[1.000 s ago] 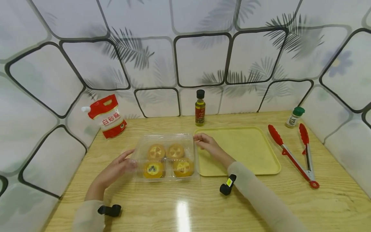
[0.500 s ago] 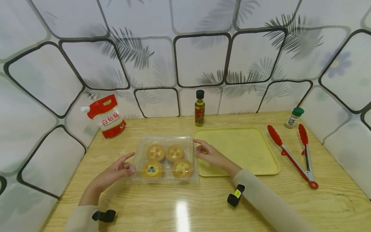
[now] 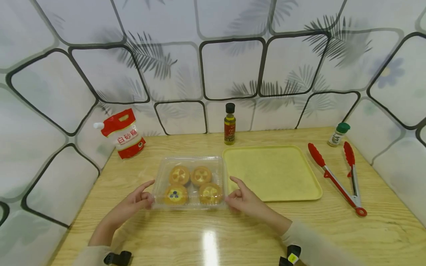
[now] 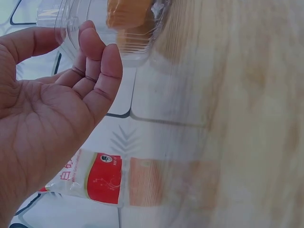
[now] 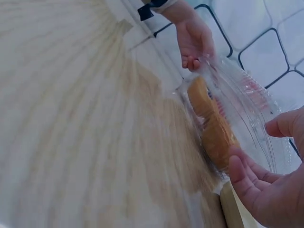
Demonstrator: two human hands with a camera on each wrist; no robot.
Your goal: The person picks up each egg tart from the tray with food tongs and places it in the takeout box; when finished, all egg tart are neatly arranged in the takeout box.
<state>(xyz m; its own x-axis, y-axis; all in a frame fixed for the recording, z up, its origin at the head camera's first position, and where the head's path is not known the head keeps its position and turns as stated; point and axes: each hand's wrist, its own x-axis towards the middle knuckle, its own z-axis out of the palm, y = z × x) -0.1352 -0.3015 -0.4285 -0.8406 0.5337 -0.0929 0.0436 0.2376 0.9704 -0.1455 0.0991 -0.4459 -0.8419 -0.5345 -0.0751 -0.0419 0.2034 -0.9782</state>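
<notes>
A clear plastic clamshell box [image 3: 191,160] lies on the table with its lid down. Through the lid show several round golden pastries [image 3: 210,193], one with dark bits on top. My left hand [image 3: 128,208] pinches the box's front left corner, index finger stretched out along that side. At the front right corner my right hand [image 3: 247,201] pinches the rim between thumb and curled fingers, its index finger raised. In the right wrist view, the thumb and a fingertip stand at the clear edge, and my other hand [image 5: 194,40] appears at the far end.
Right of the box lies a yellow tray [image 3: 273,173]. Red-tipped tongs [image 3: 339,184] lie spread beyond it, near a green-capped seasoning jar [image 3: 337,135]. An oil bottle [image 3: 229,125] stands by the wall; a red-and-white sugar bag [image 3: 124,135] leans at back left.
The lid has come down flat onto the box. My right hand has slid from the back right corner toward the front right corner. My left hand has moved slightly nearer and its fingers have curled.
</notes>
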